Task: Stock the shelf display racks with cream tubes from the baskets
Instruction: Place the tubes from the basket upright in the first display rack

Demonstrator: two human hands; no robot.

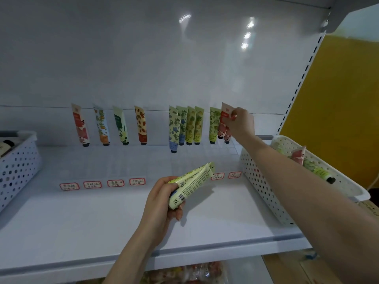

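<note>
Left arm: bare forearm is seen rising from the bottom edge, bent slightly rightward at the wrist. Left hand is held low, at mid-frame; fingers and thumb are curled round the lower ends of a bundle of yellow-green cream tubes, whose flat ends are angled up and to the right. One fingertip is seen wrapped under the bundle.

Right arm: bare, stretched forward and up-left from the lower right corner, nearly straight. Right hand is raised well above and beyond the left, its back turned to the camera. A pink cream tube is pinched near its upper flat end between thumb and fingertips.
</note>
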